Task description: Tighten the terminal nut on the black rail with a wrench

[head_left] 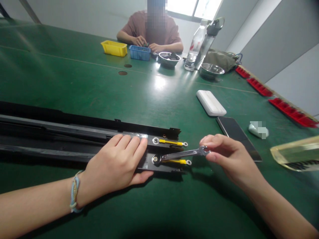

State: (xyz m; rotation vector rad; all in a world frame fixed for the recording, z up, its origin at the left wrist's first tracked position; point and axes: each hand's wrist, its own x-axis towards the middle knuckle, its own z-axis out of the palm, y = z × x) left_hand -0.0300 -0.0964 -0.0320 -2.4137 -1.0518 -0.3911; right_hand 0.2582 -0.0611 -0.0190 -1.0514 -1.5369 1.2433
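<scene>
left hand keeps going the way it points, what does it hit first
Likely the silver ring end of the upper yellow-sleeved wire, just past the left hand on the long black rail, though depth is unclear.

Left hand (pixel 117 162) flat on rail (pixel 50 132); wrench (pixel 181 154) (end on bolt (pixel 156 159)) in right hand (pixel 229 156)

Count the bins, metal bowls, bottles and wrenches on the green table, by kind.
Bins: 2, a yellow bin and a blue bin
Metal bowls: 2
Bottles: 2
Wrench: 1, in the right hand
Total: 7
</scene>
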